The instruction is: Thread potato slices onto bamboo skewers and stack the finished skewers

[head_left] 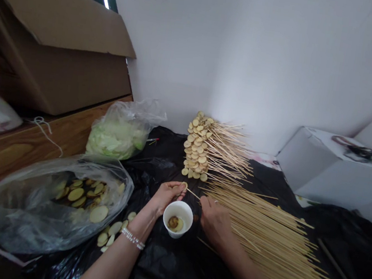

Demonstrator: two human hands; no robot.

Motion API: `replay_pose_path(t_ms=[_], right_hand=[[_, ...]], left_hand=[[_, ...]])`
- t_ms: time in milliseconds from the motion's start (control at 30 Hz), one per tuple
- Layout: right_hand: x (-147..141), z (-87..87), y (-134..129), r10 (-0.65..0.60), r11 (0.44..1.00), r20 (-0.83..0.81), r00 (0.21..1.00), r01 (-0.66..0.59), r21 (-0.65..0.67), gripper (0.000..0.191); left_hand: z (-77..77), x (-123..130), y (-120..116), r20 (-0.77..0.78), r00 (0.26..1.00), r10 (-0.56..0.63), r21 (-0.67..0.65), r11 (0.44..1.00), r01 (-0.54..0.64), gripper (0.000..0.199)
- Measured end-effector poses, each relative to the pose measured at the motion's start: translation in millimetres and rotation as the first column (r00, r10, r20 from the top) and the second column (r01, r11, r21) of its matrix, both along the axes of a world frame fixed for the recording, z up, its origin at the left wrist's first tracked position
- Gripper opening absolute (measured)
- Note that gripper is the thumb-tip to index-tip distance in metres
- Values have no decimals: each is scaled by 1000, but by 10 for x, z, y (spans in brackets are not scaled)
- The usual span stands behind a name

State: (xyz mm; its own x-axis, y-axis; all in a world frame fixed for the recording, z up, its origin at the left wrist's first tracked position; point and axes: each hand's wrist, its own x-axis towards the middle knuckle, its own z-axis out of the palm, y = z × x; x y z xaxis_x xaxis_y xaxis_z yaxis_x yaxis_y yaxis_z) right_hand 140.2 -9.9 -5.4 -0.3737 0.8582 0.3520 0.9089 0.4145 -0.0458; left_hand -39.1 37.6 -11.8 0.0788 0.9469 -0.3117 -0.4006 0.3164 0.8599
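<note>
We have our left hand (168,196) pinching a potato slice (184,185) and our right hand (215,222) pinching a skewer (193,194) that touches it, above a white cup (176,228) holding more slices (175,223). A clear bag (14,212) holds slices too; the pale greens (112,140) in the far bag (134,113) are hard to make out.

A cup (177,217) sits between bagged potato slices (75,194) and bamboo skewers (270,250).

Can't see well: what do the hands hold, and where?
The left hand pinches a potato slice by its edge; right hand grips a bamboo skewer along its shaft.
</note>
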Motion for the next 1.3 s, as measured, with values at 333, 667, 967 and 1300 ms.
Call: replay_pose_path(t_ms=[333,667,967,1300], right_hand=[[-23,-61,26,-41,993,-26,999,37,-113,16],[-38,-92,26,-38,993,-67,997,30,-117,18],[-13,-89,84,-24,981,-141,990,-4,-193,23],[30,-121,90,-7,998,-147,989,-3,-63,21]], left_hand=[[17,-9,-10,-46,999,-22,6,1000,22,39],[26,-1,-16,-64,997,-37,-4,999,37,38],[63,11,-36,-49,997,-61,24,998,62,38],[36,-74,24,39,998,48,8,999,-48,38]])
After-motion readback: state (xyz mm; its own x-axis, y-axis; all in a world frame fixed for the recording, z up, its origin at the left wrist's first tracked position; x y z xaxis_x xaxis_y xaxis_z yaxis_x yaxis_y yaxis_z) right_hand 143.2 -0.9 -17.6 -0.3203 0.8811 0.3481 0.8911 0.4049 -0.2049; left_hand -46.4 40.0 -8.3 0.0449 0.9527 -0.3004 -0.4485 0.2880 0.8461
